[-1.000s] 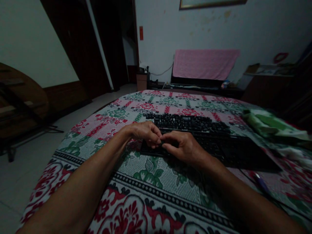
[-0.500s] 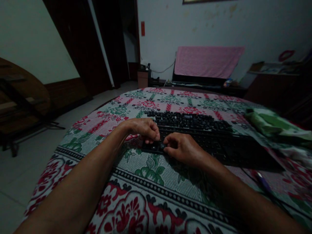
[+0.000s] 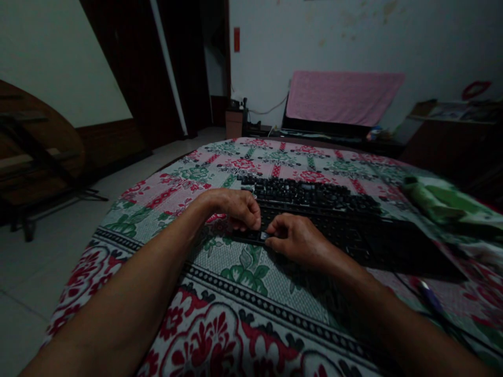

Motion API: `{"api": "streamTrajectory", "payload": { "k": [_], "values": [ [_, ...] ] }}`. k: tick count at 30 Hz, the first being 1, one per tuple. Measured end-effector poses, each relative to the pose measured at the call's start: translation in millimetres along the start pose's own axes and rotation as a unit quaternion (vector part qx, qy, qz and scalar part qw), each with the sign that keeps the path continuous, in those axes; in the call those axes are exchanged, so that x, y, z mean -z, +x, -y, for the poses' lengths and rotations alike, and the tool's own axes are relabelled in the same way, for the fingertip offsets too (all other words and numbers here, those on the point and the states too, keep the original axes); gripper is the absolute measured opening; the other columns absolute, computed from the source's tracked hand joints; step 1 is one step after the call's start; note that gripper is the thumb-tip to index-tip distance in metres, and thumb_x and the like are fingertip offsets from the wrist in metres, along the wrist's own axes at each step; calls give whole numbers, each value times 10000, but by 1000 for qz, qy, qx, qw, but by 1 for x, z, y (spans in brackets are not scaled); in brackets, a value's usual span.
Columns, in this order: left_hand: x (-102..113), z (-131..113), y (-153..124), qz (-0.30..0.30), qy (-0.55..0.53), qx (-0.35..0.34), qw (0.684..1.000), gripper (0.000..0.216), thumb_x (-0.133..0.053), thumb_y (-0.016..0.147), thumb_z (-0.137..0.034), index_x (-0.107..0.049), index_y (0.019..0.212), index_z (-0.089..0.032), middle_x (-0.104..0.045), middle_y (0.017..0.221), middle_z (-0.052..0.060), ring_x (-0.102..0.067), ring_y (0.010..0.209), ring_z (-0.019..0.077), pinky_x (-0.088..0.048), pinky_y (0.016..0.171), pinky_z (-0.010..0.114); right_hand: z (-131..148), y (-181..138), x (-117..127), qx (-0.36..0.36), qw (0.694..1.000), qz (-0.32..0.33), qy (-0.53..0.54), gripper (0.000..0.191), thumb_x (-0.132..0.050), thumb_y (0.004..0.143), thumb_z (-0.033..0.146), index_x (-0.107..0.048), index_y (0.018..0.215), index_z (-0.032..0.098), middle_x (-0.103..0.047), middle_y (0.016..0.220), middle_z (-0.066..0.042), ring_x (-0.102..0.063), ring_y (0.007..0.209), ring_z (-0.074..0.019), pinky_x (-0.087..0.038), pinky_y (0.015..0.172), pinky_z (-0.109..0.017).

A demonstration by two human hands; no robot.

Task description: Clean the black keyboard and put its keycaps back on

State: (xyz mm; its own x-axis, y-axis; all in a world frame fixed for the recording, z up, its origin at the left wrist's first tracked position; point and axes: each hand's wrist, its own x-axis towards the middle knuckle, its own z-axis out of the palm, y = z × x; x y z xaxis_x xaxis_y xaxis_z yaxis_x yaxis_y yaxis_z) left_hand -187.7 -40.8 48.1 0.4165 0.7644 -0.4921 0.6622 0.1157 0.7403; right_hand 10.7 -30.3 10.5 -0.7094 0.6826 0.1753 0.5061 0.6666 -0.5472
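Note:
A black keyboard (image 3: 330,233) lies on the flowered tablecloth, much of its top without keycaps. Behind it are many loose black keycaps (image 3: 306,192) in a long heap. At the keyboard's front left corner my right hand (image 3: 296,238) is closed in a pinch, thumb and forefinger at a small dark keycap (image 3: 264,235) with a pale sheen. My left hand (image 3: 240,208) is curled over the keyboard's left end, fingertips down and close to the right hand's. Whatever its fingers hold, if anything, is hidden.
The tablecloth (image 3: 220,303) covers a round table. To the right lie a green and white cloth or bag (image 3: 440,204), a dark cable and a purple-ended object (image 3: 430,293). Beyond the table stands a screen under a pink towel (image 3: 341,97). A folded wooden table (image 3: 35,136) leans at left.
The whole view has shifted slightly, so the scene sits a little further right. Both hands stay at the keyboard's left corner, and the keycap by my right fingertips now shows a paler face.

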Motion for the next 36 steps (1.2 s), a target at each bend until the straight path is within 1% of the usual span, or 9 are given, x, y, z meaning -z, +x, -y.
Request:
{"api": "streamTrajectory", "payload": {
  "k": [3, 7, 15, 21, 29, 32, 36],
  "values": [
    [0, 1, 1, 7, 0, -6, 1000, 168, -615, 659, -268, -619, 785, -156, -562, 553, -31, -513, 473, 73, -409, 444, 176, 0, 2, 0, -10, 1000, 15, 15, 99, -606, 637, 235, -618, 729, 199, -611, 634, 16, -518, 525, -97, -332, 463, -203],
    [-2, 0, 1, 12, 1, 3, 1000, 161, -610, 662, -268, -610, 782, -160, -543, 530, -43, -496, 460, 71, -393, 435, 178, 0, 4, 0, -28, 999, 39, 23, 116, -596, 643, 254, -621, 738, 192, -610, 626, 20, -511, 518, -87, -309, 454, -194],
    [-4, -3, 2, 17, 15, 15, 1000, 185, -613, 653, -298, -603, 787, -171, -533, 535, -46, -488, 476, 77, -394, 451, 190, 2, 5, -1, -26, 999, 39, 22, 109, -602, 638, 260, -622, 718, 189, -618, 644, 18, -509, 532, -83, -317, 469, -190],
    [-11, -6, 5, 0, 49, 17, 999, 238, -624, 633, -371, -583, 757, -172, -507, 511, -48, -477, 458, 82, -382, 426, 189, 1, 6, 1, -42, 997, 58, 17, 153, -619, 624, 272, -638, 750, 188, -619, 640, 22, -504, 523, -81, -317, 459, -187],
    [-17, -10, 10, -27, 70, 25, 997, 194, -613, 631, -329, -549, 706, -162, -489, 496, -50, -462, 433, 77, -367, 415, 189, 1, 7, 3, -38, 997, 65, 9, 124, -595, 643, 257, -656, 726, 187, -631, 647, 9, -522, 538, -92, -335, 472, -193],
    [-17, -11, 11, -26, 74, 20, 997, 194, -620, 625, -324, -545, 698, -160, -481, 491, -54, -451, 427, 70, -356, 415, 183, 2, 6, 4, -37, 997, 70, 20, 117, -581, 659, 248, -654, 720, 181, -632, 647, 6, -524, 536, -89, -337, 468, -188],
    [-15, -6, 13, -24, 79, 13, 997, 223, -628, 619, -356, -559, 715, -167, -481, 498, -54, -451, 444, 74, -341, 416, 182, 1, 7, 2, -47, 996, 65, 34, 116, -595, 646, 257, -650, 704, 172, -617, 607, 10, -506, 508, -80, -315, 434, -175]
  ]
}}
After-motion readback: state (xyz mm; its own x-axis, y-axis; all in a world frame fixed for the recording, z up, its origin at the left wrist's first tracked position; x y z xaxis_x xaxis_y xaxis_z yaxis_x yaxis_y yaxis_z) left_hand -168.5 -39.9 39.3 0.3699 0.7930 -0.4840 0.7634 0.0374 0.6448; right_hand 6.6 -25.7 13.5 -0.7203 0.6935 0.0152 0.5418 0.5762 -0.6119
